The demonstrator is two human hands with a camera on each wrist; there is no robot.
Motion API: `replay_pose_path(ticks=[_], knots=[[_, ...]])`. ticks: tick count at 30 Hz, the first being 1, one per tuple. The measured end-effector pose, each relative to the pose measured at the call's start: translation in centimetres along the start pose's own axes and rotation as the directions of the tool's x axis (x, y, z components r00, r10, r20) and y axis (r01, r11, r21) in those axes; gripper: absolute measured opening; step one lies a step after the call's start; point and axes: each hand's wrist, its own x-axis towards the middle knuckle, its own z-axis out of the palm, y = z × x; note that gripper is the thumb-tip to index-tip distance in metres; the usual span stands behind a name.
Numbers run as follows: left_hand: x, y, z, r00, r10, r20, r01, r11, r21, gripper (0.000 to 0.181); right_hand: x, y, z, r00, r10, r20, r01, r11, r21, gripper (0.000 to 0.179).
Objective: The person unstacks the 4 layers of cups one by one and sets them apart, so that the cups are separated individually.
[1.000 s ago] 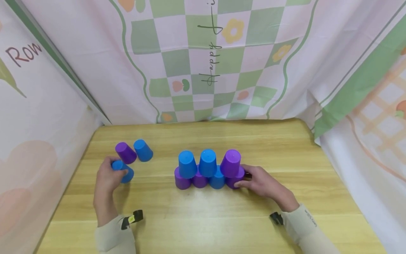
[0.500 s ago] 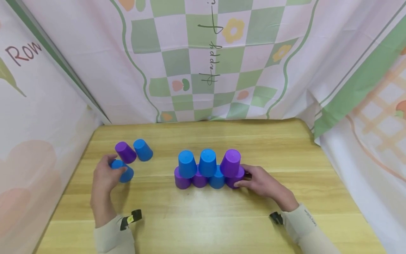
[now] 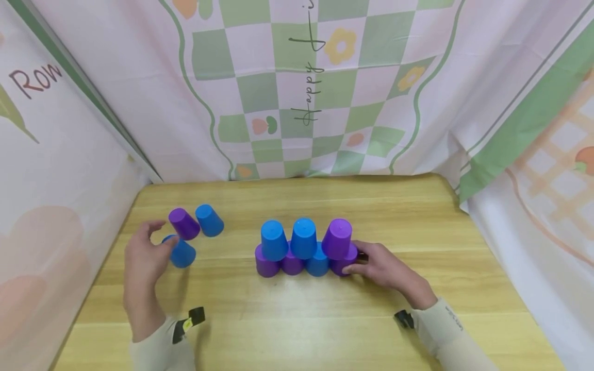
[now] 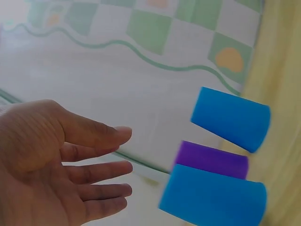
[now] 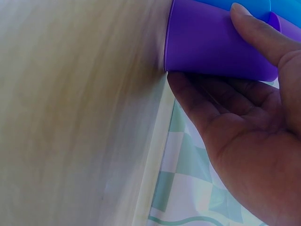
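Wooden table (image 3: 287,324) supports stacked cups (image 3: 303,238); right hand (image 3: 379,265) grips a purple base cup (image 5: 209,44), perhaps for steadiness; left hand (image 3: 146,260) has relaxed, empty fingers.

In the left part of the frame, we see our left hand (image 3: 146,255) shift leftward, off the nearest blue cup (image 3: 183,254) that its thumb and fingers surround in both earlier head views. The thumb slides back from the cup's front toward its upper-left edge, the fingers spread wider from it, and more of the cup's side comes into sight. Our left sleeve (image 3: 162,348) and the black wrist camera (image 3: 197,315) drift slightly left too.
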Motion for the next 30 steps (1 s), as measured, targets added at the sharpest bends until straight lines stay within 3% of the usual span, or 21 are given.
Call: replay_pose_path(ticks=[6,9,11,18,24,30], knots=[[-1.3,1.9,-0.5,0.996,0.037,-0.079,-0.042,0.997,-0.06,0.051,0.0,-0.1,0.0,1.0,-0.004,0.002,0.004,1.0,-0.001,0.04],[-1.9,3.0,-0.4,0.99,0.089,-0.113,-0.104,0.985,-0.141,0.045,0.0,-0.1,0.0,1.0,-0.005,0.002,0.005,1.0,0.0,0.041],[-2.2,3.6,-0.2,0.981,0.14,-0.137,-0.166,0.966,-0.199,0.041,0.0,-0.1,0.0,1.0,-0.002,0.0,0.002,1.0,-0.002,0.041],[-2.6,4.8,0.7,0.927,0.325,-0.188,-0.371,0.867,-0.332,0.039,-0.1,0.0,0.1,1.0,0.002,-0.003,-0.002,1.0,-0.002,0.041],[-2.7,5.0,1.3,0.896,0.411,-0.167,-0.442,0.79,-0.424,0.042,0.0,0.1,0.1,1.0,-0.001,-0.004,0.001,1.0,0.0,0.04],[-2.6,5.4,2.2,0.891,0.438,-0.122,-0.442,0.775,-0.45,0.045,0.0,0.0,0.1,1.0,0.0,-0.005,0.0,1.0,0.004,0.041]])
